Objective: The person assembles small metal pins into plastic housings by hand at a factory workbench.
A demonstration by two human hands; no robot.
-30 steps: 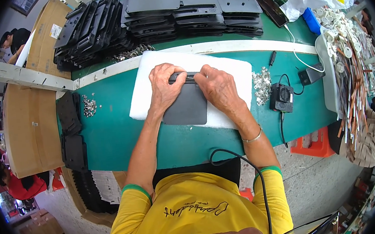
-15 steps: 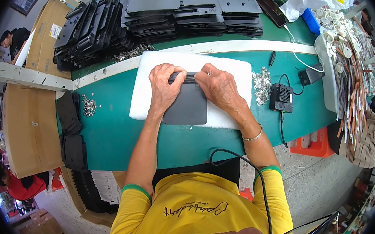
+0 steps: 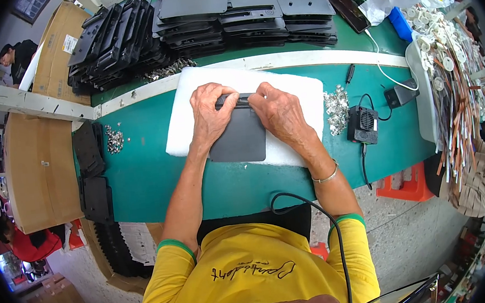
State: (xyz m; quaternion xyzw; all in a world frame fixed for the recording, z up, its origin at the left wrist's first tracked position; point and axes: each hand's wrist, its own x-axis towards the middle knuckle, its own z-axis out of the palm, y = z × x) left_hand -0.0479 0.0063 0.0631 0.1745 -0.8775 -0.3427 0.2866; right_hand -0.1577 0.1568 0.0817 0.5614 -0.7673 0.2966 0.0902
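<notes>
A flat dark grey plastic panel (image 3: 238, 138) lies on a white foam sheet (image 3: 184, 122) in front of me. Its far edge carries a raised black hinge-like bar (image 3: 242, 101). My left hand (image 3: 211, 109) grips the left end of that bar, thumb on top and fingers curled. At the right end, my right hand (image 3: 276, 107) has its fingers bent and pinched on the same edge. Any small part between the right fingertips is hidden.
Stacks of black panels (image 3: 253, 12) stand at the back. Small metal parts lie in piles at right (image 3: 337, 108) and left (image 3: 115, 140). A small black fan unit (image 3: 363, 125) sits at right, near a white bin (image 3: 424, 95) of flat cables. More black panels (image 3: 96, 199) line the left edge.
My right thumb and fingers have shifted slightly on the bar's right end. My left hand keeps its hold, and the panel stays in nearly the same place.
</notes>
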